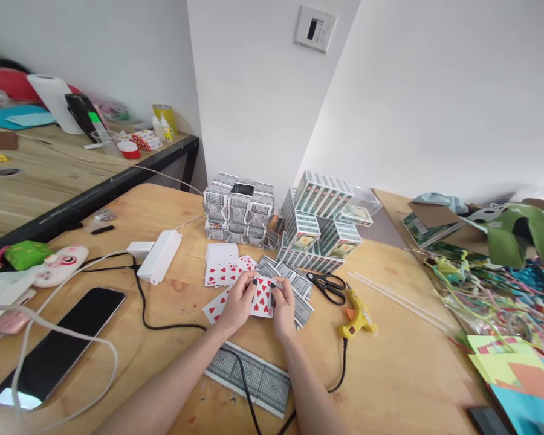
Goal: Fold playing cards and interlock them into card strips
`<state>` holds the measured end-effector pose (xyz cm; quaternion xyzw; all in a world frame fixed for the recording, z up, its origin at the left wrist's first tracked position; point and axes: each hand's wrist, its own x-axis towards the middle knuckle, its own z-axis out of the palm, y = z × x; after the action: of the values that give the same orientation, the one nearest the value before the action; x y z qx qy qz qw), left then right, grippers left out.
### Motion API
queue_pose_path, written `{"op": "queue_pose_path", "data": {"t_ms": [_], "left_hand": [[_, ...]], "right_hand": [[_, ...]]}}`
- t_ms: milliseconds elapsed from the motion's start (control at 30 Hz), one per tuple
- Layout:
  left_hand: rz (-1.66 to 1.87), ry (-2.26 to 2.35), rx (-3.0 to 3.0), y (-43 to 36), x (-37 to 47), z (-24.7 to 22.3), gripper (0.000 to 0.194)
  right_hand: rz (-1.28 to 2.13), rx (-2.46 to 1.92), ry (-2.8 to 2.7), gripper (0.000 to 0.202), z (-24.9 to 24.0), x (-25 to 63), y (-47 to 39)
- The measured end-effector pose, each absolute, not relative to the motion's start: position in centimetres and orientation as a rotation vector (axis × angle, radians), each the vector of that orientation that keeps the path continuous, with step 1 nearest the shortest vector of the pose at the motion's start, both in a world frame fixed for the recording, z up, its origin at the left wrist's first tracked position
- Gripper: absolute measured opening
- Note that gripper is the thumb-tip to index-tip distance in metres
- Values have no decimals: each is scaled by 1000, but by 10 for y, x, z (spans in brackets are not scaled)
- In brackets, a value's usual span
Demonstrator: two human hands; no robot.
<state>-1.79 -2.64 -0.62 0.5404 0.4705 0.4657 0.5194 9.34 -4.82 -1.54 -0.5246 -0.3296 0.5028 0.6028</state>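
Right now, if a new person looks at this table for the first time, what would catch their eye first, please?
Probably the tall stack of small boxes at the back of the wooden table, with the block of grey-patterned cards to its left. Nearer, the left hand and right hand hold a red-heart card between their fingers. The yellow glue gun also stands out, to the right of the hands.

Dark polish [273,286] on nails [254,281] of left hand [240,299] and right hand [283,303], bare forearms [174,371].
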Motion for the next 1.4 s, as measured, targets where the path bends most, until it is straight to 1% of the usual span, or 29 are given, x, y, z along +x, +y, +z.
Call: {"op": "queue_pose_path", "data": {"t_ms": [167,400,500,733,833,1000,1100,1167,1300,1400], "left_hand": [[1090,1083,1191,-18,-22,-7,15],[1082,1059,1249,-18,-24,-9,10],[1121,1062,1329,-18,-25,-8,10],[1124,1112,1425,-14,-30,-3,13],[1139,1081,1430,-14,-31,0,13],[1123,1042,1424,-17,-31,3,14],[1120,1026,1362,-16,-31,2,13],[1136,1001,1234,-14,-31,1,15],[1202,894,948,-6,-34,-5,30],[1200,897,1015,-3,-38,-8,31]], "right_hand": [[1249,-1173,-756,12,-16,94,-43],[1237,-1168,-709,8,-17,94,-42],[1346,-1119,-643,7,-12,97,-42],[1609,-1040,-621,16,-2,101,-43],[1649,-1082,-613,24,-3,99,-43],[1739,-1107,-551,26,-4,99,-44],[1724,-1048,-606,28,-5,99,-44],[1640,-1016,-648,30,-7,97,-44],[1479,-1001,-729,34,-13,95,-41],[1484,-955,-777,34,-15,95,-40]]}}
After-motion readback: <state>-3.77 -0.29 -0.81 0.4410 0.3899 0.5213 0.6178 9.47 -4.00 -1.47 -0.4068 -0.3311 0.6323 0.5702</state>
